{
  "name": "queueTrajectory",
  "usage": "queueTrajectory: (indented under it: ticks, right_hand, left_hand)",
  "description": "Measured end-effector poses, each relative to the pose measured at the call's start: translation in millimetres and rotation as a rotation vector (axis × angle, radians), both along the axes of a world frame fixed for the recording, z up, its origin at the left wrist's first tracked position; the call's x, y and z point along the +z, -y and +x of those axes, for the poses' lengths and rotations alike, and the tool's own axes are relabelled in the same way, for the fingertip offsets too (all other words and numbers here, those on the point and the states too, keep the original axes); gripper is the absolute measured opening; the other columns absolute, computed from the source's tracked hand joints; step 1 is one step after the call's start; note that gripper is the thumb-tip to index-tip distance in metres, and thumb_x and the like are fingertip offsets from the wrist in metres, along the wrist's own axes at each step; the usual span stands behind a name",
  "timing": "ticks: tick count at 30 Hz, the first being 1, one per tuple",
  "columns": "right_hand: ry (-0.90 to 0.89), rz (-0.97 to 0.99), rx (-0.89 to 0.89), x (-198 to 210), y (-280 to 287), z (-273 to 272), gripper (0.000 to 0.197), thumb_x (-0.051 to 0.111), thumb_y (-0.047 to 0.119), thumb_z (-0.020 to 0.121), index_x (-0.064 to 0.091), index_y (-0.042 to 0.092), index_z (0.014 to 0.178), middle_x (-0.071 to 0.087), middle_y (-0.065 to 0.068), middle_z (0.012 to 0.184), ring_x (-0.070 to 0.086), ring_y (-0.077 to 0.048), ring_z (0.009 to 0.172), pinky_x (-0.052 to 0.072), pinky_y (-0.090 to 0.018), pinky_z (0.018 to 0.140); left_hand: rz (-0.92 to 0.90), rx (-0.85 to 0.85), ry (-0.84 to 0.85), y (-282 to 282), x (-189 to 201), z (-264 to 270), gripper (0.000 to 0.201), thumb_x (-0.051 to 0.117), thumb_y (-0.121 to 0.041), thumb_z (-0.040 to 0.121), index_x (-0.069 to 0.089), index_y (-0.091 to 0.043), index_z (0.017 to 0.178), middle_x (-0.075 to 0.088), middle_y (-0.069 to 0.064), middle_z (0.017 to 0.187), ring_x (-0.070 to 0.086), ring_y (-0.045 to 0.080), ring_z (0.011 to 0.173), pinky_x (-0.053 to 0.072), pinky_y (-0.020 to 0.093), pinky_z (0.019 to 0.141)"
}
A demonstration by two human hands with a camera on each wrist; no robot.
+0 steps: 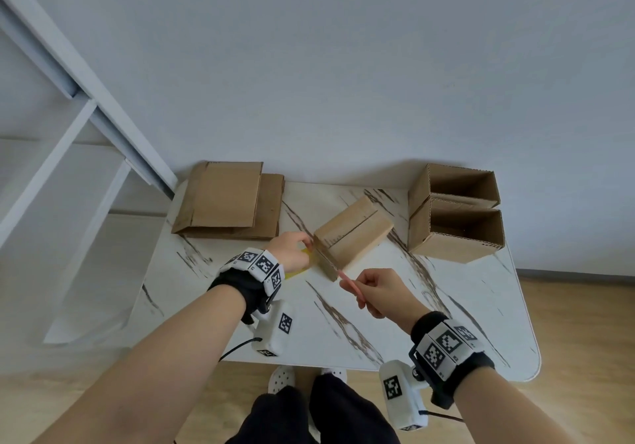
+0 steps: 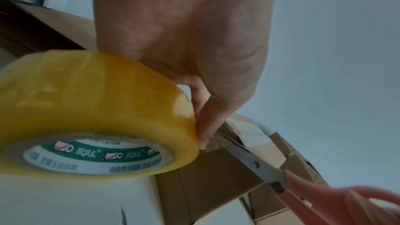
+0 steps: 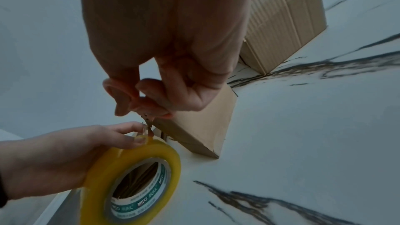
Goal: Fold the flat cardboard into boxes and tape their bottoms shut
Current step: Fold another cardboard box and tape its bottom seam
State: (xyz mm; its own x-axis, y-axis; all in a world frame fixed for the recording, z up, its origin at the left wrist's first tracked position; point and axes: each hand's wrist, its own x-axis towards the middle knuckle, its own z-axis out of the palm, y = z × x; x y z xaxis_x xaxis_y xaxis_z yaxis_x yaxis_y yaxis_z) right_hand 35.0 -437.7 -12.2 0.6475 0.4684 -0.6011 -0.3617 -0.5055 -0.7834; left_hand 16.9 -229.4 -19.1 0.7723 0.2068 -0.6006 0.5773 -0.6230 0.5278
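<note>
A folded box (image 1: 354, 230) lies bottom up in the middle of the table, with tape along its seam. My left hand (image 1: 302, 244) grips the yellow tape roll (image 2: 93, 114) beside the box's near-left corner, its fingers (image 2: 203, 126) pinching the stretched tape. My right hand (image 1: 364, 289) holds pink-handled scissors (image 1: 347, 280). Their blades (image 2: 249, 156) sit across the tape strip between the roll and the box (image 2: 205, 177). In the right wrist view the tape roll (image 3: 134, 177) stands upright in my left hand (image 3: 129, 136), close to the box (image 3: 205, 126).
A stack of flat cardboard (image 1: 223, 199) lies at the back left of the marble-patterned table (image 1: 343, 323). Two folded boxes (image 1: 453, 213) lie on their sides at the back right, open ends facing me. A wall stands right behind the table.
</note>
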Motion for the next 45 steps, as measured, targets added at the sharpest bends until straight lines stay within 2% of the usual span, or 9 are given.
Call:
queueTrajectory:
  ticks: [4, 7, 11, 19, 30, 32, 36, 41, 45]
  right_hand:
    - [-0.098, 0.027, -0.017, 5, -3, 2, 0.035, 0.064, 0.034, 0.088, 0.059, 0.002, 0.075, 0.061, 0.002, 0.056, 0.044, -0.016, 0.045, 0.036, -0.024, 0.044]
    - [-0.195, 0.055, 0.017, 9, -8, 0, 0.047, 0.059, 0.051, 0.086, 0.057, 0.008, 0.068, 0.056, -0.006, 0.062, 0.051, -0.02, 0.052, 0.047, -0.026, 0.052]
    - [-0.275, 0.057, 0.025, 10, -15, -4, 0.055, 0.061, 0.06, 0.08, 0.059, 0.006, 0.074, 0.055, -0.009, 0.067, 0.052, -0.02, 0.055, 0.055, -0.035, 0.06]
    - [-0.269, 0.019, -0.041, 11, -13, -4, 0.062, 0.069, 0.06, 0.067, 0.061, 0.001, 0.086, 0.053, -0.009, 0.069, 0.049, -0.015, 0.056, 0.059, -0.043, 0.069]
    - [-0.196, -0.079, -0.035, 14, -12, -6, 0.037, 0.068, 0.044, 0.08, 0.063, 0.008, 0.078, 0.052, -0.006, 0.075, 0.047, -0.017, 0.067, 0.059, -0.044, 0.074]
    - [-0.207, -0.084, -0.027, 13, -12, -8, 0.039, 0.069, 0.047, 0.079, 0.063, 0.008, 0.076, 0.052, -0.007, 0.074, 0.047, -0.017, 0.066, 0.059, -0.045, 0.075]
    - [-0.234, -0.091, -0.024, 13, -15, -9, 0.049, 0.071, 0.054, 0.075, 0.062, 0.006, 0.078, 0.051, -0.007, 0.067, 0.047, -0.014, 0.056, 0.059, -0.042, 0.071]
    - [-0.207, -0.085, -0.031, 20, -15, -6, 0.039, 0.066, 0.03, 0.086, 0.064, -0.008, 0.095, 0.061, 0.004, 0.056, 0.057, -0.006, 0.049, 0.061, -0.039, 0.068]
    - [-0.189, -0.074, -0.026, 17, -13, -7, 0.039, 0.064, 0.018, 0.09, 0.059, -0.019, 0.103, 0.067, 0.011, 0.057, 0.063, -0.002, 0.053, 0.06, -0.03, 0.06]
  left_hand:
    - [-0.126, -0.02, 0.042, -7, 2, 2, 0.024, 0.067, -0.018, 0.083, 0.059, -0.022, 0.104, 0.052, 0.003, 0.127, 0.049, 0.019, 0.095, 0.037, 0.026, 0.081]
    - [-0.172, -0.034, 0.038, -7, 5, 2, 0.019, 0.067, -0.017, 0.083, 0.058, -0.021, 0.098, 0.051, 0.004, 0.128, 0.05, 0.024, 0.105, 0.036, 0.026, 0.083]
    - [-0.171, -0.042, 0.038, -6, 6, 1, 0.016, 0.066, -0.013, 0.081, 0.058, -0.021, 0.092, 0.054, 0.004, 0.113, 0.049, 0.016, 0.086, 0.037, 0.024, 0.071]
    - [-0.185, -0.07, 0.064, -13, 10, -3, 0.018, 0.068, -0.016, 0.082, 0.058, -0.02, 0.096, 0.051, 0.001, 0.12, 0.044, 0.018, 0.099, 0.034, 0.025, 0.084]
    - [-0.084, -0.112, 0.064, -17, 7, -10, 0.016, 0.064, -0.017, 0.083, 0.056, -0.02, 0.097, 0.052, 0.0, 0.121, 0.051, 0.024, 0.113, 0.039, 0.025, 0.084]
    - [0.007, -0.126, 0.05, -16, 4, -11, 0.015, 0.062, -0.017, 0.081, 0.057, -0.024, 0.094, 0.057, -0.001, 0.12, 0.056, 0.023, 0.107, 0.046, 0.03, 0.085]
    - [0.138, -0.176, 0.031, -11, 4, -10, 0.019, 0.057, -0.018, 0.08, 0.054, -0.028, 0.097, 0.062, 0.002, 0.099, 0.057, 0.017, 0.074, 0.046, 0.029, 0.063]
    - [0.154, -0.187, 0.017, -11, 2, -7, 0.019, 0.057, -0.019, 0.08, 0.053, -0.028, 0.097, 0.061, 0.002, 0.098, 0.059, 0.021, 0.08, 0.047, 0.029, 0.066]
    - [0.173, -0.226, 0.026, -12, 1, -4, 0.021, 0.055, -0.019, 0.082, 0.053, -0.027, 0.102, 0.058, -0.001, 0.092, 0.052, 0.014, 0.066, 0.04, 0.024, 0.054]
